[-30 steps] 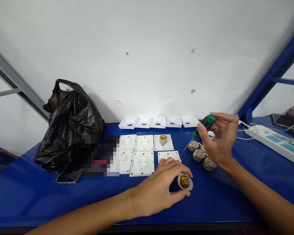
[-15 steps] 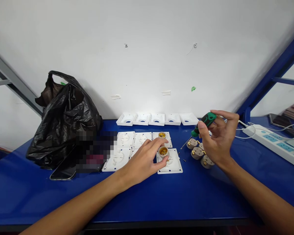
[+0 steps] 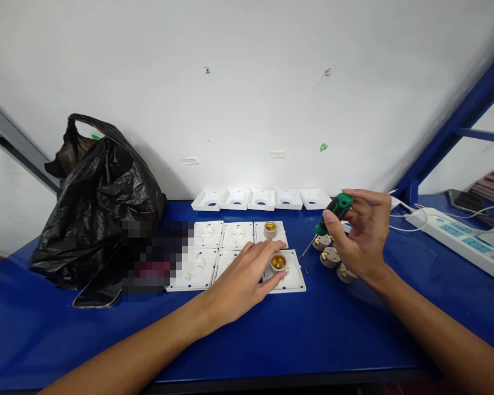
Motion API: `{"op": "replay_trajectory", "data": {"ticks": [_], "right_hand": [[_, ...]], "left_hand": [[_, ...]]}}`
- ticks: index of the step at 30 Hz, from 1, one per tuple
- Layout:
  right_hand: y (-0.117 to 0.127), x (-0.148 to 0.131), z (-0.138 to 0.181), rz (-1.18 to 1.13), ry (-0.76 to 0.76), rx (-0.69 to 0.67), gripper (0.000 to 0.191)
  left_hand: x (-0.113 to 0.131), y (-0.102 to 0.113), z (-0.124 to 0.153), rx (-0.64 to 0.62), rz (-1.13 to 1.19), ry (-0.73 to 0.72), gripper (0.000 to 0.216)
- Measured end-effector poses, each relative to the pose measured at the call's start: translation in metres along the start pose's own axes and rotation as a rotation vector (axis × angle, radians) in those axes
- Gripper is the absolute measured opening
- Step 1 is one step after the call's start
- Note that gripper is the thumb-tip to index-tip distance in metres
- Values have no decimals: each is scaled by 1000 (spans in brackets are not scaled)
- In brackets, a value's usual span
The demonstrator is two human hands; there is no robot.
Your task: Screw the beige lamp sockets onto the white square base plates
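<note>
At your far left a black plastic bag (image 3: 99,203) is slumping against the wall on the blue tabletop (image 3: 313,334), and a dark phone (image 3: 95,294) is lying flat just in front of it. Further right, square white plates (image 3: 206,235) are lying in two rows, and a line of white covers (image 3: 261,199) is sitting behind them along the wall. Your left hand (image 3: 241,280) is reaching in over the near row, its thumb and fingers closing around a lamp socket (image 3: 279,263) with a brass inside. You are holding that socket upright on the near white plate (image 3: 295,281). A second socket (image 3: 270,230) is standing on the plate just behind it. Your right hand (image 3: 362,236) is hovering above the tabletop, gripping a green-handled screwdriver (image 3: 333,211) between thumb and fingers. Its shaft is pointing down and left. A small cluster of loose sockets (image 3: 331,256) is lying under that hand, near the plate. At the far right a white power strip (image 3: 461,238) is lying with its cables.
</note>
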State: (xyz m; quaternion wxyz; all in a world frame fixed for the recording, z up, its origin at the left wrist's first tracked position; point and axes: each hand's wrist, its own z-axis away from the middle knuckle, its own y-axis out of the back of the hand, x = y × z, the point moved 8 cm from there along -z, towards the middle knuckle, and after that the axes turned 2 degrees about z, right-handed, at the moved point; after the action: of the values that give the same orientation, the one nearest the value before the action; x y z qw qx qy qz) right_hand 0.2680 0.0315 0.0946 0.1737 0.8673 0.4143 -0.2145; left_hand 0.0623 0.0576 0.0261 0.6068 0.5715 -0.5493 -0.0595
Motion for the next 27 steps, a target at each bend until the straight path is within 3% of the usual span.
{"op": "replay_trajectory", "data": {"ticks": [4,10,20,27], "right_hand": [[0,-1,0,-8,2,1,39],[0,-1,-1,14,-6,0,38],[0,-2,0,-5,7,-22,41],[0,-3,0,6,17,-26,40]], "left_hand": [[-7,0,0,-11,135,94,37],[-3,0,-2,-53,286,52,43],[-7,-6,-7,-10,213,130,39],[-6,10,-16,-152,357,46,38]]}}
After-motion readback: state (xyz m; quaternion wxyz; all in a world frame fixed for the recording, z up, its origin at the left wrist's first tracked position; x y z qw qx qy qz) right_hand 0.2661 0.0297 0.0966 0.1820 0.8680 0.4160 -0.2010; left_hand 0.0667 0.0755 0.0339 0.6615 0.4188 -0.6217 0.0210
